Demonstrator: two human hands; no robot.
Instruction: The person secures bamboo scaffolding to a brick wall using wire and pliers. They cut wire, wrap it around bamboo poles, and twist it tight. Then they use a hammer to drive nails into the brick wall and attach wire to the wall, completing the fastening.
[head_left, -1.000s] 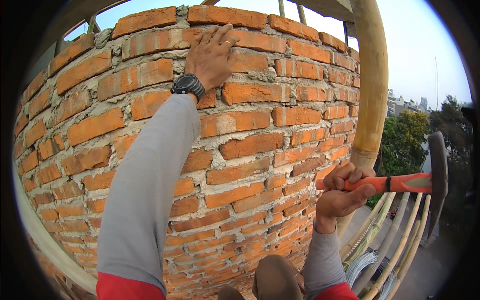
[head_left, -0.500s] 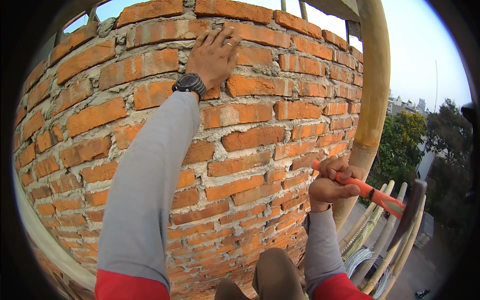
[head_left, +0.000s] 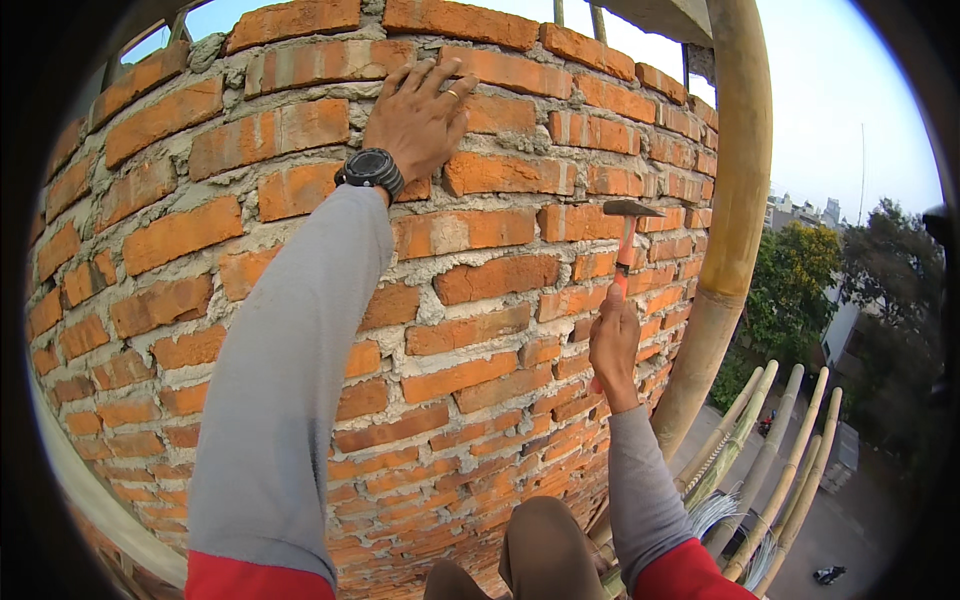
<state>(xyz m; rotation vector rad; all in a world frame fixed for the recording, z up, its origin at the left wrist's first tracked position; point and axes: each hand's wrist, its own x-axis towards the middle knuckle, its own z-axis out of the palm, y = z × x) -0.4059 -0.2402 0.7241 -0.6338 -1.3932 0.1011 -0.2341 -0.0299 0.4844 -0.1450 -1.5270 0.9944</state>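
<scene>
A rough wall of orange bricks (head_left: 497, 279) with grey mortar in its joints fills most of the view. High up on it, my left hand (head_left: 418, 122) lies flat, fingers spread, with a ring on one finger and a black watch (head_left: 371, 172) at the wrist. Lower and to the right, my right hand (head_left: 613, 345) grips the orange handle of a hammer (head_left: 627, 240). The hammer stands nearly upright, its dark metal head at the top, close in front of the bricks. Whether the head touches the wall I cannot tell.
A thick bamboo pole (head_left: 735, 180) rises along the wall's right end. Several more bamboo poles (head_left: 768, 455) jut out at lower right, with pale strands (head_left: 712, 508) among them. Beyond lies the ground far below, with trees (head_left: 800, 275). My knees (head_left: 548, 550) show at the bottom.
My right hand has swung the hammer from pointing out to the lower right to upright before the wall. My left hand stays flat on the bricks; the view has shifted slightly.
</scene>
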